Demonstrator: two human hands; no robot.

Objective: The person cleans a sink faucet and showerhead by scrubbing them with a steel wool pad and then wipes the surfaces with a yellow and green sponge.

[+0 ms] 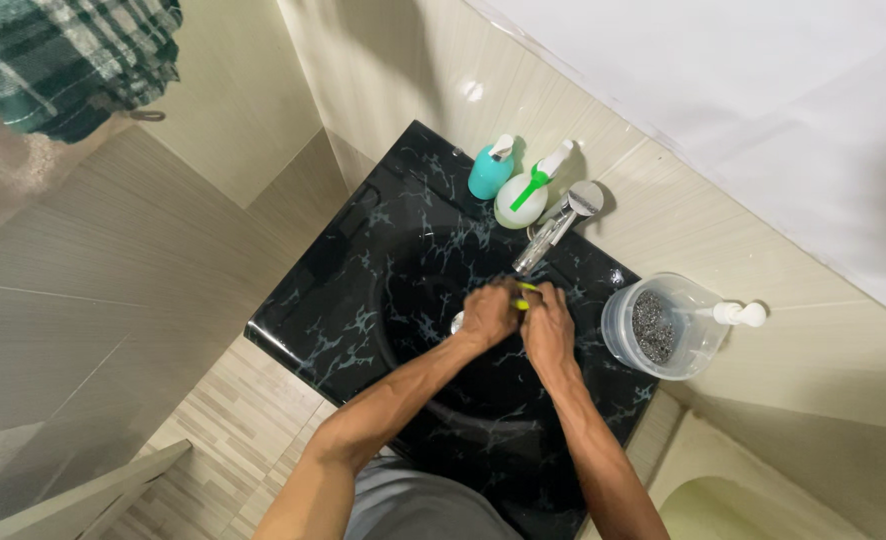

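Seen from above at a black marbled sink (313, 300) set against pale tiled walls, you work with both hands over the basin, just below the chrome tap (553, 225). At the back rim stand two containers side by side: a teal pump bottle (489, 172) with a white head, and next to it a rounded white bottle (521, 200) with a green and white trigger sprayer. To your right, at the sink's edge, sits a clear plastic tub (663, 325) holding grey metal scouring wool, with a white pump nozzle (741, 314) poking out beside it. A green plaid cloth (73, 55) hangs at the upper left corner.

Your left hand (490, 312) and right hand (548, 328) are pressed close together, fingers curled in. Between them shows a small yellow-green object (525, 292), only slivers of it visible, so its kind cannot be told. Both hands appear closed around it, touching each other, above the dark bowl.
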